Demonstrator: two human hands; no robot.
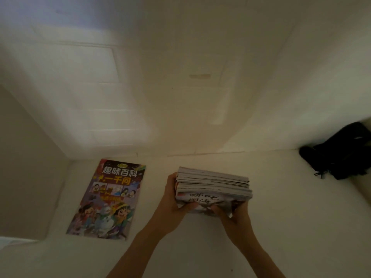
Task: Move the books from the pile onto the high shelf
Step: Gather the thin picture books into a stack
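Observation:
A stack of several thin books (214,185) sits on the white shelf surface (200,247), near the middle of the view. My left hand (173,199) grips the stack's left side, thumb on the top cover. My right hand (230,214) holds the near right corner, fingers curled over the front edge. The top cover shows large printed characters. One colourful cartoon-covered book (108,199) lies flat on the shelf to the left, apart from the stack.
White walls close the shelf at the back (180,97) and on the left (24,167). A black crumpled object (341,153) lies in the far right corner.

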